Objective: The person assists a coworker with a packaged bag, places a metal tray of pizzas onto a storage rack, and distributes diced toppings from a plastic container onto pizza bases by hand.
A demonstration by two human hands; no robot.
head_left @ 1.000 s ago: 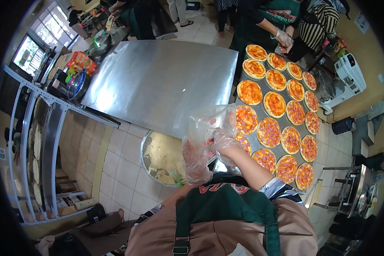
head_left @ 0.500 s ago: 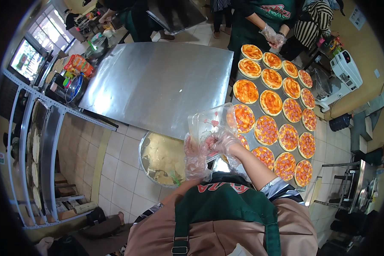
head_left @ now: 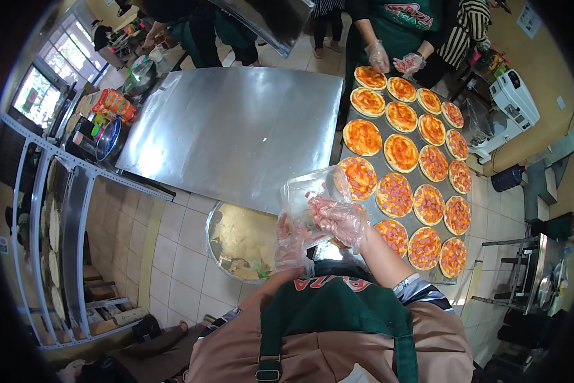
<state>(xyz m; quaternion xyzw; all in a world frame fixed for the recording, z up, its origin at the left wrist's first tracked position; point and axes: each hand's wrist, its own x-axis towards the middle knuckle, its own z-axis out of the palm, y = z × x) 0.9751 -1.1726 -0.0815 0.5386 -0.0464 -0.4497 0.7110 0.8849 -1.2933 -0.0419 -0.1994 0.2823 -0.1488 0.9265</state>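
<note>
My left hand [head_left: 291,246], in a clear plastic glove, grips the near left side of a clear plastic container [head_left: 294,186]. A few small red pieces of topping show inside the container. My right hand [head_left: 339,220], gloved too, is over the container with its fingers curled. Whatever lies in those fingers is hidden. To the right, several round pizzas [head_left: 394,195] lie in rows on a dark metal surface [head_left: 398,216]. The nearer ones bear diced pink meat on sauce; the farther left ones carry red-orange sauce only.
A bare metal table [head_left: 236,127] stands ahead to the left. Below its near edge sits a big round pan [head_left: 213,255] with pale dough-like contents. Across the pizzas are a co-worker's gloved hands [head_left: 408,64]. A metal rack [head_left: 76,242] stands at left, a white mixer [head_left: 510,112] at right.
My right hand has turned and lifted slightly within the container area, its fingers now more curled. The co-worker's hands have moved apart, one reaching toward the far pizzas.
</note>
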